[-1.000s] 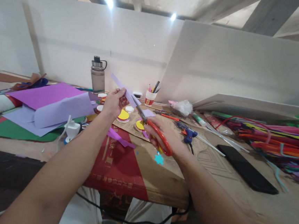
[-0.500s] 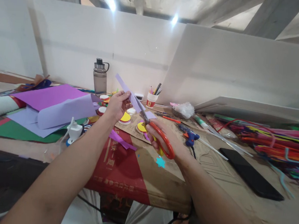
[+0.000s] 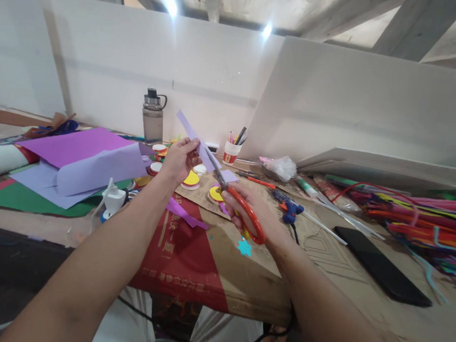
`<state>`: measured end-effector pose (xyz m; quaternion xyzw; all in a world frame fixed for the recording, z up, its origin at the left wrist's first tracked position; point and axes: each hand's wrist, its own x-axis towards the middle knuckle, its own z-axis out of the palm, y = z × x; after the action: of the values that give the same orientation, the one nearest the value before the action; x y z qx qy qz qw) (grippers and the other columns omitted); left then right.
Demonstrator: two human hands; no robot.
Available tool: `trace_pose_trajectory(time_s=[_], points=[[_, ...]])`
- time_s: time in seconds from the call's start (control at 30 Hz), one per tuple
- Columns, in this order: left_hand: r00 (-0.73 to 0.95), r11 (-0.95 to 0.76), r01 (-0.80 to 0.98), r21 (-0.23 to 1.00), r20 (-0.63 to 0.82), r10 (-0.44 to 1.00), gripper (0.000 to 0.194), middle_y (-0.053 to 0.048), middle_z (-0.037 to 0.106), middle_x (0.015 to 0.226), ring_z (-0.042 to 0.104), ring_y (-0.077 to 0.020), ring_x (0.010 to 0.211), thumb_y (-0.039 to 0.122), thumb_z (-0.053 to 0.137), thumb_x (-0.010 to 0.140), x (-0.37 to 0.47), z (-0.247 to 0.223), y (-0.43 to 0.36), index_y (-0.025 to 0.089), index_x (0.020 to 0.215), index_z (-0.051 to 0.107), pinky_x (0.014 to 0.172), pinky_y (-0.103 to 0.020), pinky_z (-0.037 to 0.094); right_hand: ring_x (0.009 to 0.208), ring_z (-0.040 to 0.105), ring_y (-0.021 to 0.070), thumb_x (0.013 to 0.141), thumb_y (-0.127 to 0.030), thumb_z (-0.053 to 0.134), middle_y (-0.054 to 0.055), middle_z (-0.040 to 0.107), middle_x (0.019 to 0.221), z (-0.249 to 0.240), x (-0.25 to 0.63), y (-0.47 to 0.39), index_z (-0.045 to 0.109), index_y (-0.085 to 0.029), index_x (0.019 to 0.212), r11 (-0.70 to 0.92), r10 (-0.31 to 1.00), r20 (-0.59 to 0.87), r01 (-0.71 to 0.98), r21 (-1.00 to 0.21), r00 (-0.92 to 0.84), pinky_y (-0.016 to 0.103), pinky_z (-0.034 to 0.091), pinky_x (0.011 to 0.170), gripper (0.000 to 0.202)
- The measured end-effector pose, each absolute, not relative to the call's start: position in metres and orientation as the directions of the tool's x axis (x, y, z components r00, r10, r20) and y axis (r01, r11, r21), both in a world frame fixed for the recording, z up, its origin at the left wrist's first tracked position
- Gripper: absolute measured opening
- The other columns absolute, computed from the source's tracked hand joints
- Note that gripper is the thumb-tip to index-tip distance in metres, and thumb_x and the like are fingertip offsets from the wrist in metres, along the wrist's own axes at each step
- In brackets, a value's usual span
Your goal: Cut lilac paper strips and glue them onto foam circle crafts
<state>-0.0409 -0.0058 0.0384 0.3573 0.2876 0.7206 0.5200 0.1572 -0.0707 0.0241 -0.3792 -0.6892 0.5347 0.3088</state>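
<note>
Pinched in my left hand (image 3: pixel 181 160) is a narrow strip of lilac paper (image 3: pixel 187 124), tilted up toward the left. My right hand (image 3: pixel 244 207) grips a pair of scissors (image 3: pixel 256 224) with red-orange handles. The blades lie against the lower part of the strip; whether they are fully closed I cannot tell. Below the hands, yellow-and-white paper discs (image 3: pixel 191 179) rest on the cardboard (image 3: pixel 250 282). A purple paper strip (image 3: pixel 186 213) lies by my left forearm, and a small blue paper flower (image 3: pixel 245 246) sits under the scissors handles.
Purple and lilac sheets (image 3: pixel 82 147) are heaped at left beside a white plug (image 3: pixel 114 198). A water bottle (image 3: pixel 152 119) and a cup of pens (image 3: pixel 231 152) stand at the back. Right of my hand are a blue glue gun (image 3: pixel 290 209), a black phone (image 3: pixel 381 267) and colourful pipe cleaners (image 3: pixel 416 214).
Both hands stay almost where they were, with the strip and scissors still held. The scissors' handles look slightly closer together; otherwise little differs.
</note>
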Motion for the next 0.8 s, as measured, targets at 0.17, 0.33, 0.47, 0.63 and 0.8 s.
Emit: trace_pose_trajectory(time_s=[0.17,0.33,0.47,0.63,0.8], points=[[-0.197,-0.297,-0.554,0.778,0.225,0.954,0.014,0.003,0.060,0.062,0.057,-0.0070,0.051,0.017,0.069,0.073,-0.0416,0.0377,-0.0047,0.015,0.072,0.055,0.049,-0.018,0.048,0.034,0.039,0.0050,0.081,-0.045,0.060,-0.007,0.046,0.057,0.0244,0.1568,-0.0725,0.052,-0.021,0.091,0.147,0.854,0.028,0.188,-0.971,-0.520,0.017,0.032,0.031,0.027],[-0.188,-0.304,-0.552,0.776,0.240,0.952,0.015,0.003,0.059,0.061,0.057,-0.0075,0.052,0.018,0.069,0.073,-0.0426,0.0357,-0.0037,0.015,0.071,0.054,0.049,-0.018,0.048,0.037,0.042,0.0054,0.082,-0.043,0.060,-0.006,0.047,0.059,0.0212,0.1573,-0.0693,0.049,-0.022,0.089,0.180,0.848,0.032,0.229,-0.957,-0.530,0.017,0.034,0.034,0.025],[-0.150,-0.296,-0.534,0.792,0.255,0.955,0.013,0.001,0.061,0.063,0.058,-0.0081,0.055,0.017,0.068,0.073,-0.0412,0.0352,-0.0047,0.015,0.071,0.055,0.055,-0.020,0.051,0.039,0.042,0.0052,0.085,-0.047,0.056,-0.005,0.049,0.063,0.0179,0.1571,-0.0667,0.047,-0.023,0.089,0.231,0.829,0.077,0.214,-0.949,-0.555,0.018,0.035,0.036,0.026],[-0.127,-0.285,-0.523,0.803,0.257,0.958,0.011,0.000,0.062,0.066,0.059,-0.0089,0.056,0.017,0.067,0.075,-0.0389,0.0357,-0.0055,0.014,0.072,0.057,0.057,-0.022,0.051,0.038,0.041,0.0051,0.086,-0.056,0.051,-0.005,0.047,0.063,0.0178,0.1569,-0.0684,0.046,-0.023,0.092,0.248,0.828,0.100,0.200,-0.948,-0.552,0.018,0.035,0.035,0.034],[-0.131,-0.280,-0.520,0.807,0.248,0.960,0.013,0.000,0.061,0.065,0.058,-0.0087,0.055,0.017,0.067,0.074,-0.0385,0.0356,-0.0051,0.014,0.070,0.056,0.054,-0.021,0.049,0.037,0.041,0.0050,0.086,-0.059,0.050,-0.005,0.047,0.064,0.0163,0.1575,-0.0686,0.046,-0.023,0.091,0.234,0.819,0.100,0.170,-0.957,-0.565,0.019,0.034,0.035,0.037]])
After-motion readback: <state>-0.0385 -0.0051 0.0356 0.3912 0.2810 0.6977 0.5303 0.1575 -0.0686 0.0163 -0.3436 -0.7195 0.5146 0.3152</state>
